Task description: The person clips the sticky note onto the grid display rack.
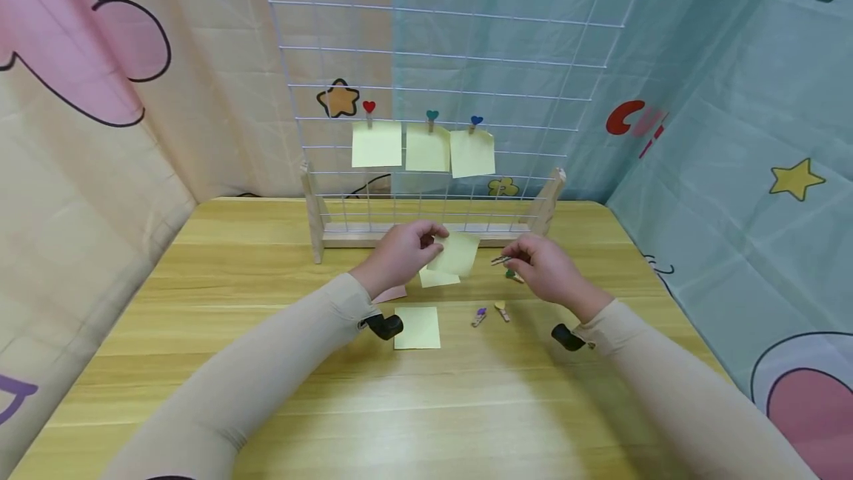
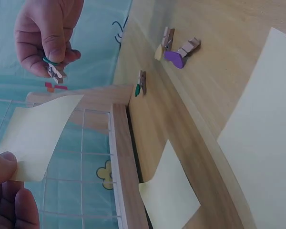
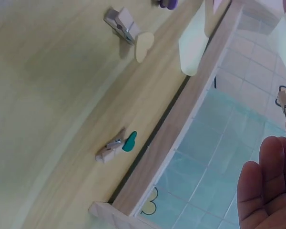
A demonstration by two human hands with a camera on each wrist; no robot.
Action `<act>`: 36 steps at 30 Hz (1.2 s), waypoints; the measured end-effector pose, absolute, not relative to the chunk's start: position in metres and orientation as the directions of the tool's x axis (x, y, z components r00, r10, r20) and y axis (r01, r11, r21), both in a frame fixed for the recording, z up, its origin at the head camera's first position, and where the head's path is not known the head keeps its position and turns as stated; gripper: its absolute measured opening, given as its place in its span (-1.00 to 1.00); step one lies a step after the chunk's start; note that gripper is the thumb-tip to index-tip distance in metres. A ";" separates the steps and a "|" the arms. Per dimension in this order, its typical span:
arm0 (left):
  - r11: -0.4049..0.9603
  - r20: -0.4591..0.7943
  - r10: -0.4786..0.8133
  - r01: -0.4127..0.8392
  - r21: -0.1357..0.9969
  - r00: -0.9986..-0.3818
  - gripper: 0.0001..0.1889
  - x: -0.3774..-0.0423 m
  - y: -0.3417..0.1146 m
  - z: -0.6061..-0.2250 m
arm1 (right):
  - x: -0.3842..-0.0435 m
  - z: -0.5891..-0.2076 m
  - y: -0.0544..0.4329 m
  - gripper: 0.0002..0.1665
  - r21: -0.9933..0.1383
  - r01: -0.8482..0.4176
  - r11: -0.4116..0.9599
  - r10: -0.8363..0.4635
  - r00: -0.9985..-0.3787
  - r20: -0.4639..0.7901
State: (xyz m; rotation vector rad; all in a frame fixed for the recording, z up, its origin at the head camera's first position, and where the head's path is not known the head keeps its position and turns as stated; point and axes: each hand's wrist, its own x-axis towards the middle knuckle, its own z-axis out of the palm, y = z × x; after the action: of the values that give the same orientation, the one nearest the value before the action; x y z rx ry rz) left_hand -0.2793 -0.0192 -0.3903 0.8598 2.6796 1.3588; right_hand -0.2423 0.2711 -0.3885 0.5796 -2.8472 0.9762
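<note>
My left hand (image 1: 404, 252) pinches a pale yellow sticky note (image 1: 456, 253) by its left edge, raised in front of the wire grid (image 1: 433, 58). To its right, my right hand (image 1: 548, 267) pinches a small wooden clothespin (image 2: 56, 71) with a green decoration, partly covered by the fingers. The clothespin's tip points toward the held note, and the two are apart. Three yellow notes hang on the grid from clothespins topped with a red heart (image 1: 369, 107), a teal heart (image 1: 432, 115) and a blue heart (image 1: 476, 121).
On the table (image 1: 520, 406) lie a yellow note (image 1: 417, 328), another yellow note (image 1: 440, 278) below the held one, and a partly hidden pink note (image 1: 390, 294). Clothespins with purple (image 1: 479, 317), yellow (image 1: 502, 311) and green (image 3: 115, 147) hearts lie nearby. Wooden feet (image 1: 548, 202) support the grid.
</note>
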 end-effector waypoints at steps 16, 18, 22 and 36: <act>0.488 0.302 0.493 0.547 0.680 -0.816 -0.70 -0.296 0.019 -0.348 | -0.257 -0.345 0.274 -0.89 -0.501 -0.413 0.760 -0.295 -0.907 0.300; 0.489 0.321 0.489 0.559 0.669 -0.811 -0.70 -0.300 0.024 -0.341 | -0.260 -0.336 0.275 -0.88 -0.486 -0.417 0.768 -0.285 -0.902 0.324; 0.496 0.339 0.473 0.564 0.661 -0.813 -0.68 -0.306 0.033 -0.329 | -0.265 -0.316 0.273 -0.86 -0.421 -0.431 0.798 -0.279 -0.884 0.376; 0.480 0.413 0.453 0.606 0.634 -0.791 -0.67 -0.327 0.059 -0.298 | -0.287 -0.267 0.274 -0.79 -0.411 -0.365 0.835 -0.200 -0.898 0.392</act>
State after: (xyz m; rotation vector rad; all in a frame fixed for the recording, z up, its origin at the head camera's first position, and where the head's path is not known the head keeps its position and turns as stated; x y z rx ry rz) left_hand -0.3267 0.0593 -0.2981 1.0355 2.8609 1.3562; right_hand -0.2873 0.2735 -0.2665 0.4265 -2.6811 0.6956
